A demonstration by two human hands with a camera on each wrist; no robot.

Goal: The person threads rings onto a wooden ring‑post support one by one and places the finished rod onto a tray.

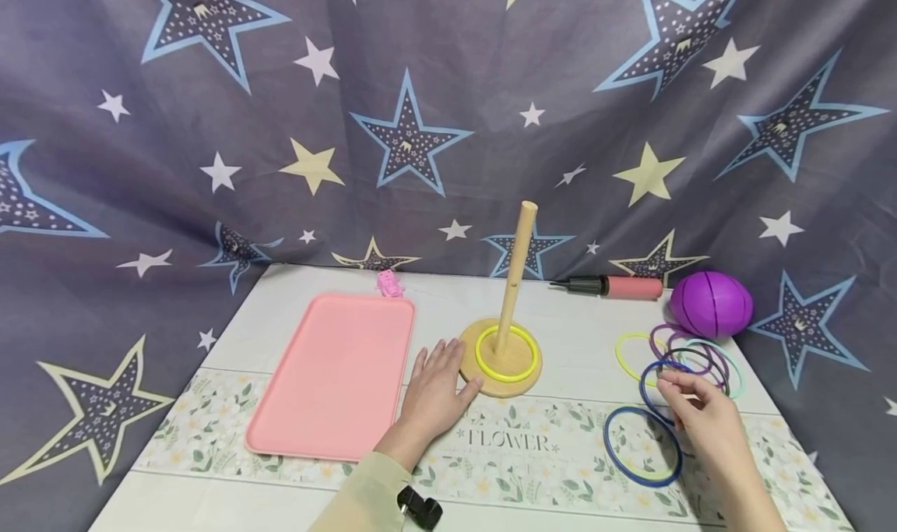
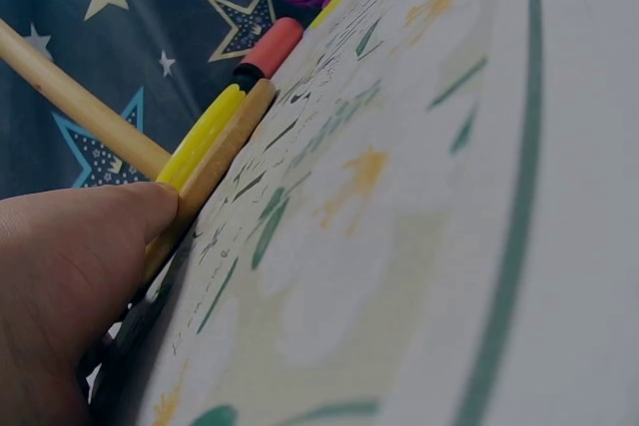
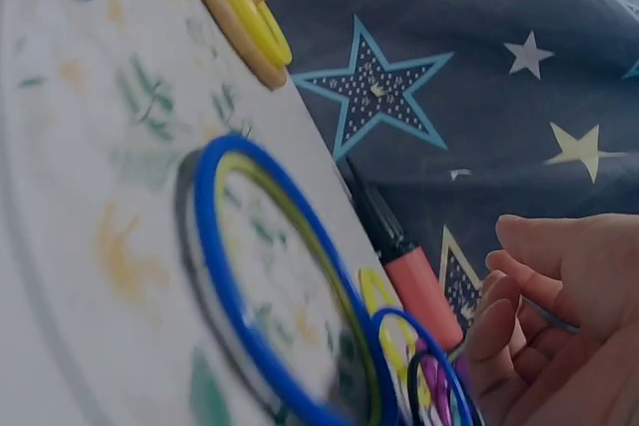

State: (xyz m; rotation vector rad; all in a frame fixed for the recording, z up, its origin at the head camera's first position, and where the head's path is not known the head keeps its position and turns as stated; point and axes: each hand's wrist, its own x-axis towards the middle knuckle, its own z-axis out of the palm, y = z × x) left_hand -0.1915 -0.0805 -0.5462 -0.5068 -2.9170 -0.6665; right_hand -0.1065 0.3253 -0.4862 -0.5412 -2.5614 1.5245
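Observation:
My left hand [image 1: 436, 388] lies palm down with fingers spread, its thumb at the edge of a round wooden base [image 1: 483, 376]. A wooden post [image 1: 517, 267] rises from that base, and a yellow ring [image 1: 480, 358] circles the post's foot. At the right, my right hand [image 1: 708, 419] hovers over a blue ring [image 1: 648, 407], fingers loosely bent; the right wrist view shows nothing between the thumb and fingertips. Another blue ring [image 1: 608, 450] lies nearer me on top of a yellow-green ring [image 3: 230, 162]. Behind the hand is a pile of purple, black, teal and yellow rings [image 1: 620, 361].
A pink tray [image 1: 336, 376] is on the left, with a small pink figure [image 1: 388, 283] behind it. Along the back right lie a red-and-black hand pump [image 1: 631, 287] and a purple ball [image 1: 711, 304]. A star-patterned curtain [image 1: 455, 49] borders the table.

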